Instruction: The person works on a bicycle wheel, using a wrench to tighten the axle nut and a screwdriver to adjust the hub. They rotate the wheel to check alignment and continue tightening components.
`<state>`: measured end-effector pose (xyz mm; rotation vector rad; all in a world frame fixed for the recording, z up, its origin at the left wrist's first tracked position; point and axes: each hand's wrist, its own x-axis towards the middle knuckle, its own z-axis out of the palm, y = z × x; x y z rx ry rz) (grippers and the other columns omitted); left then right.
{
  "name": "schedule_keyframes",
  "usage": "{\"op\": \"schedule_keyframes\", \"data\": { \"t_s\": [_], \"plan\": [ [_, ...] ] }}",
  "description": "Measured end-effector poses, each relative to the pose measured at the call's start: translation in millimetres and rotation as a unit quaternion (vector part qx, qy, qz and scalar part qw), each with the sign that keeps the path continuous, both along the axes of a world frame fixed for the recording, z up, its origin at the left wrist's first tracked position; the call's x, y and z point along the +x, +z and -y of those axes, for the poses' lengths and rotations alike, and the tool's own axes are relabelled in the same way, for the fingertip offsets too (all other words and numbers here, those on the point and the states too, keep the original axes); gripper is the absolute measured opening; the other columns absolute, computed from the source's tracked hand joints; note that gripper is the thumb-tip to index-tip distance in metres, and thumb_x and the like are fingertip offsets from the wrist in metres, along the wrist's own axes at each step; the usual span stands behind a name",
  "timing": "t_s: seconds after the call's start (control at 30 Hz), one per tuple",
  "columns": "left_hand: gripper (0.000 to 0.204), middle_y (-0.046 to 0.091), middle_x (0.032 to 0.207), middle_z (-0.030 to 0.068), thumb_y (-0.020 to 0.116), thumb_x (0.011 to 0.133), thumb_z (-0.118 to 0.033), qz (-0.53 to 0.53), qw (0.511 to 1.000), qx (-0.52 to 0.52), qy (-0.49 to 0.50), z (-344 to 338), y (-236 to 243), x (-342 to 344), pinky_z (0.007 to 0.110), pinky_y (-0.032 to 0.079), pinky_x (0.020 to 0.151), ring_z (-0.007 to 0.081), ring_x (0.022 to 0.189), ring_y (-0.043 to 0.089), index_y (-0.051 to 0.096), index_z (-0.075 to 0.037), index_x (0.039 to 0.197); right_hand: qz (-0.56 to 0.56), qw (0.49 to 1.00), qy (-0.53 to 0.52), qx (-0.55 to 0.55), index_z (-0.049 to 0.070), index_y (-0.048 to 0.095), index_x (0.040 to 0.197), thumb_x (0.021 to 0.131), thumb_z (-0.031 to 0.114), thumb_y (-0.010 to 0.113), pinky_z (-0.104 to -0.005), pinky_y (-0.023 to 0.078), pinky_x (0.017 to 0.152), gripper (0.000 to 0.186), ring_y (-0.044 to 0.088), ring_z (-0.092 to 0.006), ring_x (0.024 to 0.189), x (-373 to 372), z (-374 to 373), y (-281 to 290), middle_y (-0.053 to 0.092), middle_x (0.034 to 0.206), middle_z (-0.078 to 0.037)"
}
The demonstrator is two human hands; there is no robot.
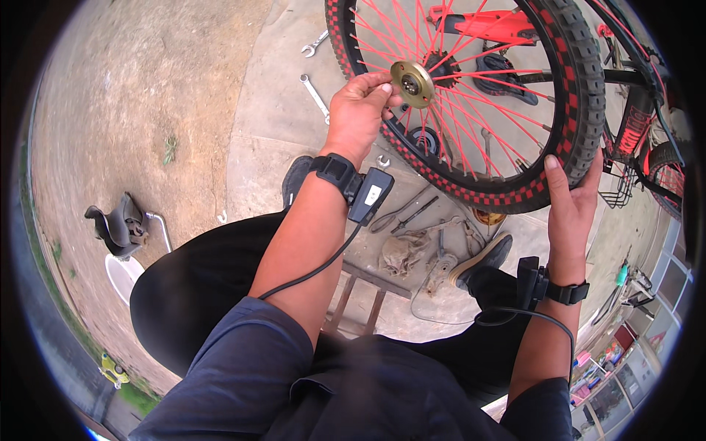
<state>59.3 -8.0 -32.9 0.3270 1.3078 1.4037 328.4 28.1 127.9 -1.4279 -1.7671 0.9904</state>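
My left hand (359, 110) pinches a round brass-coloured metal disc (416, 92) with a dark centre, held in front of the wheel's black hub (443, 70); I cannot tell if they touch. The bicycle wheel (521, 196) has red spokes and a black tyre with red checks. My right hand (570, 195) grips its lower right side, thumb on the tyre, with the other fingers partly hidden behind.
A bicycle frame (636, 117) stands at right. Wrenches (315, 98), pliers (472, 237) and a cloth (401, 253) lie on the concrete, near a low metal frame (375, 290). A saddle (114, 224) and white basin (121, 275) are at left, shelves (610, 375) at lower right.
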Motion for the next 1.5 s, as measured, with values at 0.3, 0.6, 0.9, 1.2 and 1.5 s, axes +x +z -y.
{"op": "schedule_keyframes", "data": {
  "t_s": [0.3,0.6,0.9,1.2,1.5],
  "plan": [
    [0.021,0.072,0.099,0.0024,0.064,0.098,-0.008,-0.075,0.997,0.004,0.010,1.6,-7.1,1.3,0.023,0.049,0.070,0.0080,0.083,0.065,0.072,-0.002,0.118,-0.009,1.000,-0.012,-0.005,-0.001,0.037,0.151,0.094,0.008,0.070,-0.0312,0.042,0.105,0.067,0.055,-0.0157,0.118,0.0,0.5,-2.4,0.057,0.134,-0.009],
    [0.012,0.072,0.093,0.0020,0.069,0.095,-0.007,-0.189,0.982,0.019,-0.020,-5.7,-5.1,3.8,0.024,0.053,0.075,0.0078,0.081,0.065,0.070,-0.001,0.105,0.005,1.000,-0.006,0.003,-0.001,0.036,0.151,0.093,0.007,0.070,-0.0309,0.042,0.104,0.067,0.056,-0.0154,0.117,1.9,-0.3,-3.0,0.058,0.134,-0.009],
    [0.012,0.071,0.088,0.0039,0.072,0.092,-0.008,-0.328,0.943,0.027,-0.051,-9.9,-9.6,2.9,0.026,0.054,0.074,0.0093,0.079,0.065,0.069,-0.001,0.102,-0.008,1.000,0.002,0.001,0.001,0.037,0.151,0.093,0.006,0.069,-0.0313,0.042,0.105,0.066,0.055,-0.0152,0.118,1.4,-0.8,-4.3,0.058,0.134,-0.008],
    [0.012,0.070,0.085,0.0040,0.073,0.092,-0.008,-0.359,0.931,0.036,-0.057,-12.3,-11.8,3.5,0.027,0.054,0.072,0.0102,0.078,0.065,0.067,-0.001,0.099,0.005,1.000,-0.003,0.002,0.001,0.038,0.150,0.093,0.008,0.070,-0.0312,0.043,0.104,0.066,0.055,-0.0153,0.117,0.8,-0.3,-3.0,0.058,0.133,-0.009],
    [0.021,0.068,0.088,0.0054,0.076,0.089,-0.008,-0.300,0.952,0.006,-0.063,-17.9,0.5,3.1,0.026,0.055,0.074,0.0109,0.080,0.064,0.063,0.001,0.104,0.014,1.000,-0.017,0.007,0.000,0.038,0.150,0.093,0.008,0.071,-0.0309,0.044,0.102,0.067,0.056,-0.0149,0.115,2.5,-0.6,-4.6,0.059,0.131,-0.008]
  ]
}}
